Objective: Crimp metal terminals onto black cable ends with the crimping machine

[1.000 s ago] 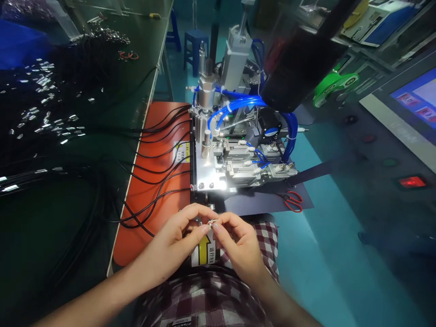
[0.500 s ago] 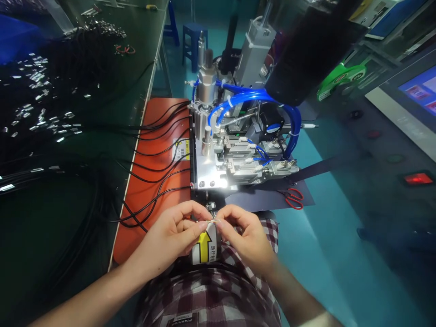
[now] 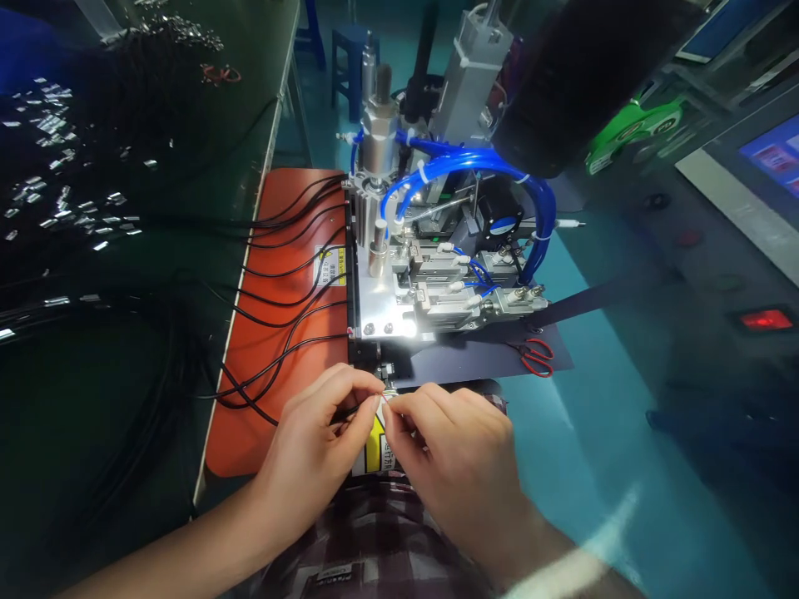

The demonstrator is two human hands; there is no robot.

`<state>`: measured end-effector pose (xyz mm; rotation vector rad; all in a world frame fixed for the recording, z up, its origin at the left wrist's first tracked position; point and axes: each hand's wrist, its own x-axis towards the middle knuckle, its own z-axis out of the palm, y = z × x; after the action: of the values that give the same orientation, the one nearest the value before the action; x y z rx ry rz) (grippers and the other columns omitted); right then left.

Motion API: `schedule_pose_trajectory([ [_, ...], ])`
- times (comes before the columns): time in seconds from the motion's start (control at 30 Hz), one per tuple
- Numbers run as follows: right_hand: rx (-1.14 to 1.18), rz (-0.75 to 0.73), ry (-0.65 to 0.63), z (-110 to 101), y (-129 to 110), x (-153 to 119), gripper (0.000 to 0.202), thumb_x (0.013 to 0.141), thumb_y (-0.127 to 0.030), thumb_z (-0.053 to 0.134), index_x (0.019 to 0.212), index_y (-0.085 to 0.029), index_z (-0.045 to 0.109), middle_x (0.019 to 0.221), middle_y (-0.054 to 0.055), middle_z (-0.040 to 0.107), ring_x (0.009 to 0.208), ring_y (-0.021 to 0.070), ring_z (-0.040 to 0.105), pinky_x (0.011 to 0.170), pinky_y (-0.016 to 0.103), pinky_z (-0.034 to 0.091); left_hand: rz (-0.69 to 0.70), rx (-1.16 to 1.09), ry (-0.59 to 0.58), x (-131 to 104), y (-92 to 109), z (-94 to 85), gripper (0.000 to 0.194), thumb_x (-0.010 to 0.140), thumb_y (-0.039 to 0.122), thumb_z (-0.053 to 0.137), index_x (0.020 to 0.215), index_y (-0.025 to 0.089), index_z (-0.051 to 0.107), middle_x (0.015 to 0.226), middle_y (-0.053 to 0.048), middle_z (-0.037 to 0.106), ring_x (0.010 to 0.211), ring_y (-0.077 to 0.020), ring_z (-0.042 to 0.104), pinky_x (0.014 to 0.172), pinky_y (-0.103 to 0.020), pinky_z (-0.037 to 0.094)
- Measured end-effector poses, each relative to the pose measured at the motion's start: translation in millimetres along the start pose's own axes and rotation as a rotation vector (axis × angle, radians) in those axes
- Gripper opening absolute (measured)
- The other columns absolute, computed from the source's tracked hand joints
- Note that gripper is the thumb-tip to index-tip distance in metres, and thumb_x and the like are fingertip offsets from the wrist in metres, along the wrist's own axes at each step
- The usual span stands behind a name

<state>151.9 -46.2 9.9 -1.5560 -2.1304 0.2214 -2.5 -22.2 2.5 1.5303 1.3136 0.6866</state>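
Observation:
My left hand [image 3: 325, 428] is closed in a pinch, with a black cable [image 3: 347, 413] passing under its fingers. Fine reddish wires [image 3: 383, 395] show between my two sets of fingertips, at the cable's end. My right hand [image 3: 459, 453] pinches these wires with thumb and forefinger, nearly touching the left. Just beneath the hands lies a white label with a yellow arrow [image 3: 373, 449], partly covered by them. A small metal fixture [image 3: 387, 370] sits right beyond the fingertips, at the machine's near end.
Ahead stands a metal machine [image 3: 446, 308] with blue air hoses [image 3: 474, 158]. Several black cables cross an orange board [image 3: 280, 274] into its left side. Red-handled scissors [image 3: 537, 358] lie on the dark plate at right. Cable bundles cover the dark table [image 3: 75, 416] at left.
My right hand has turned over and come in closer to the left, its back now facing up more. The fingertips have risen slightly in view, and reddish wires show between them.

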Motion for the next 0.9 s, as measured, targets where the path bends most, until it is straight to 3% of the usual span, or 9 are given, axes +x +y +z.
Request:
schedule_pose_trajectory([
  [0.17, 0.383, 0.242, 0.106, 16.4, -5.2, -4.0, 0.016, 0.086, -0.020, 0.059, 0.070, -0.019, 0.062, 0.061, -0.001, 0.062, 0.055, 0.0112, 0.051, 0.057, 0.028, 0.033, -0.276, -0.402, -0.085, 3.8, 1.3, -2.3, 0.019, 0.083, 0.037, 0.060, 0.092, 0.020, 0.056, 0.054, 0.006, 0.050, 0.046, -0.0072, 0.041, 0.043, -0.018, 0.032],
  [0.3, 0.915, 0.562, 0.022, 27.3, -4.2, -2.4, 0.015, 0.084, -0.025, 0.060, 0.071, -0.018, 0.061, 0.062, -0.001, 0.058, 0.053, 0.0103, 0.049, 0.049, 0.023, 0.038, -0.360, -0.522, -0.154, 7.8, 0.3, -8.0, 0.023, 0.082, 0.038, 0.061, 0.093, 0.018, 0.057, 0.045, 0.008, 0.041, 0.040, -0.0052, 0.032, 0.039, -0.016, 0.024],
  [0.4, 1.091, 0.664, -0.013, 36.3, -3.1, -2.1, 0.014, 0.081, -0.027, 0.062, 0.072, -0.017, 0.062, 0.061, -0.002, 0.056, 0.052, 0.0094, 0.044, 0.048, 0.022, 0.037, -0.402, -0.566, -0.186, 9.9, -1.7, -9.8, 0.020, 0.081, 0.037, 0.061, 0.087, 0.017, 0.059, 0.043, 0.008, 0.041, 0.040, -0.0048, 0.031, 0.040, -0.016, 0.023],
  [0.6, 1.028, 0.625, 0.021, 48.0, -2.4, -7.6, 0.013, 0.082, -0.026, 0.060, 0.073, -0.017, 0.062, 0.065, -0.001, 0.058, 0.057, 0.0110, 0.048, 0.054, 0.024, 0.040, -0.485, -0.607, -0.208, 12.0, -5.3, -9.4, 0.020, 0.079, 0.036, 0.063, 0.084, 0.016, 0.059, 0.040, 0.010, 0.037, 0.038, -0.0038, 0.023, 0.040, -0.017, 0.019],
  [0.9, 0.849, 0.459, 0.014, 43.5, 1.7, -18.2, 0.012, 0.085, -0.021, 0.058, 0.074, -0.019, 0.060, 0.070, 0.000, 0.060, 0.062, 0.0124, 0.052, 0.058, 0.025, 0.042, -0.503, -0.533, -0.232, 14.4, -4.0, -8.2, 0.022, 0.076, 0.036, 0.065, 0.074, 0.016, 0.056, 0.041, 0.010, 0.034, 0.039, -0.0036, 0.023, 0.039, -0.018, 0.014],
])
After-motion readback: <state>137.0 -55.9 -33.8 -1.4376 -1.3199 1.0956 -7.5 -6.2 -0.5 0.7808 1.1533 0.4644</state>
